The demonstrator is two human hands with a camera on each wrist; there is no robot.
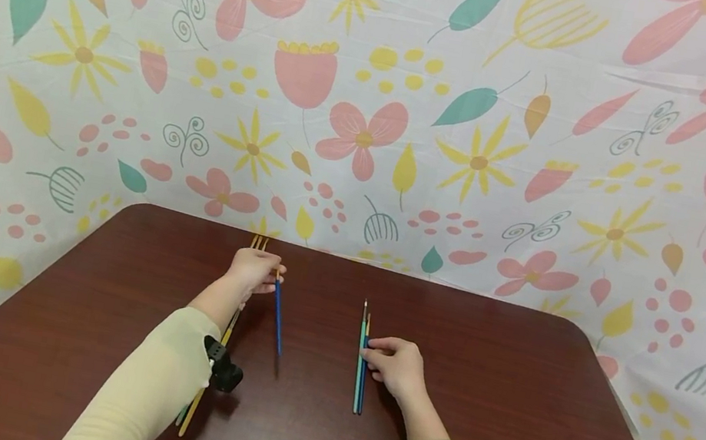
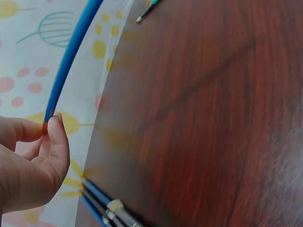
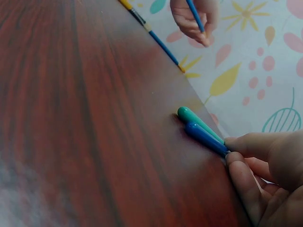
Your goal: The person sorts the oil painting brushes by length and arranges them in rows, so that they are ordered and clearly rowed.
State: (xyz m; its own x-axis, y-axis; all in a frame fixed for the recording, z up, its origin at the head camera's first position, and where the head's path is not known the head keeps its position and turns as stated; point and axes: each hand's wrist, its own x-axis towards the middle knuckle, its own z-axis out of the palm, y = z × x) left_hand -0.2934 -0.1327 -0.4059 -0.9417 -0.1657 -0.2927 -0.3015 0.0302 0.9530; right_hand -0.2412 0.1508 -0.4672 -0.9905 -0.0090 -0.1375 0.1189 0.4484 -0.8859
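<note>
My left hand (image 1: 252, 271) pinches a blue paintbrush (image 1: 277, 316) near its orange tip, the handle pointing down and toward me, lifted off the table. In the left wrist view that handle (image 2: 71, 61) slants upward from thumb and fingers. On the table, a dark blue paintbrush (image 1: 361, 389) lies beside a light green paintbrush (image 1: 360, 365). Thumb and fingers of my right hand (image 1: 400, 368) pinch the dark blue one; its rounded handle end (image 3: 201, 132) shows in the right wrist view. The green one lies right against it.
More paintbrushes lie at the left, partly hidden under the left arm: orange tips (image 1: 260, 242) near the far edge and a yellow handle (image 1: 192, 407) nearer me. The dark brown table (image 1: 304, 430) meets a flower-patterned cloth (image 1: 379, 61) behind it.
</note>
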